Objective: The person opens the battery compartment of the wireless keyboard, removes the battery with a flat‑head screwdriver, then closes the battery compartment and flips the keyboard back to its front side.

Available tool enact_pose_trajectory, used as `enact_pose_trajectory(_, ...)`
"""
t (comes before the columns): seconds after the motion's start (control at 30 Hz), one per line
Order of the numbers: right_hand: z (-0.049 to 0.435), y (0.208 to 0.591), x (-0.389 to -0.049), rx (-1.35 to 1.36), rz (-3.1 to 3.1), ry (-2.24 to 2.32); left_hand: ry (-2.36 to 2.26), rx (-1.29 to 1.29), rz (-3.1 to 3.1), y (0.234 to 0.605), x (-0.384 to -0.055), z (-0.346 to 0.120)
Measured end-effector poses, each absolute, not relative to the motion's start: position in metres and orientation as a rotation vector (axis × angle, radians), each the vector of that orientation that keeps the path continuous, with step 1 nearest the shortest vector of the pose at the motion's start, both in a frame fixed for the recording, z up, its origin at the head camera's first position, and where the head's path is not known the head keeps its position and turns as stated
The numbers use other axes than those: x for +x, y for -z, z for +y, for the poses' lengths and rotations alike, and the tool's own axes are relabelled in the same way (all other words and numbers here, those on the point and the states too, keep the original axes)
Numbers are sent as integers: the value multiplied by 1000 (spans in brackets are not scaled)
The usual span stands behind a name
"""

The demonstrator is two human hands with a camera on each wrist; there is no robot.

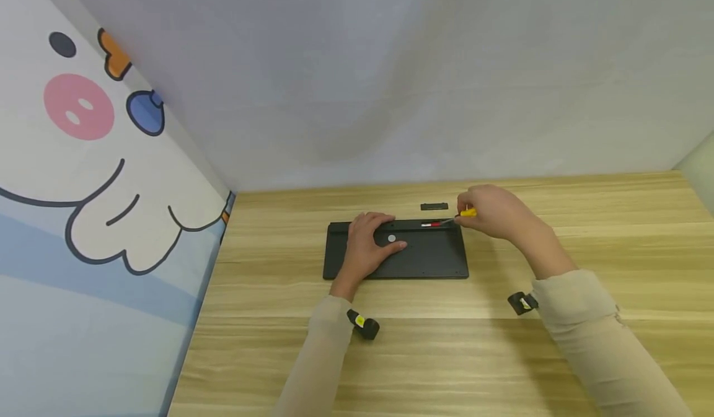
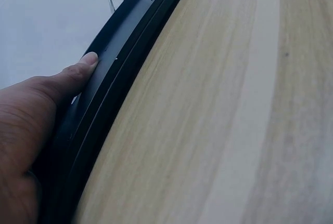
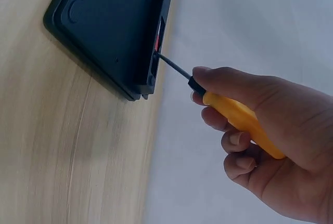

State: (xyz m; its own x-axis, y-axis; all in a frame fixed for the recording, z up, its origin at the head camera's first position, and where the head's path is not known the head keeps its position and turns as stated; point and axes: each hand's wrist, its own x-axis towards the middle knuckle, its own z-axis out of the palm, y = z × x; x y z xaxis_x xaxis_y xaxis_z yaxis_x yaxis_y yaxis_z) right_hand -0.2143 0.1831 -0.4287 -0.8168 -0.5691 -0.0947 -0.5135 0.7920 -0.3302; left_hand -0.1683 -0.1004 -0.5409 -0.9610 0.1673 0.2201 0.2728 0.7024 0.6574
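Observation:
A black keyboard point(image 1: 429, 259) lies underside up on the wooden table, its raised ridge along the far side. My left hand point(image 1: 365, 243) holds it left of centre, thumb on the underside and fingers over the far edge. In the right hand point(image 1: 496, 212) is a screwdriver point(image 3: 239, 120) with a yellow handle, gripped between thumb and curled fingers. Its thin metal shaft reaches into the open battery compartment in the ridge, where the tip meets a red and silver battery point(image 1: 431, 225). A small black battery cover point(image 1: 434, 206) lies apart, just beyond the keyboard.
The wooden table point(image 1: 446, 355) meets a pale wall point(image 1: 418, 95) behind the keyboard. A panel with cartoon drawings point(image 1: 111, 219) stands along the left side. Black wrist cameras point(image 1: 364, 325) are strapped at both cuffs.

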Motion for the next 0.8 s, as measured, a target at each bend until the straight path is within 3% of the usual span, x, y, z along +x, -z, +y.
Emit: enact_pose_trajectory(0.8, 212, 461, -219, -727, 2727, 797, 1098, -365, -2766, 540, -167, -100)
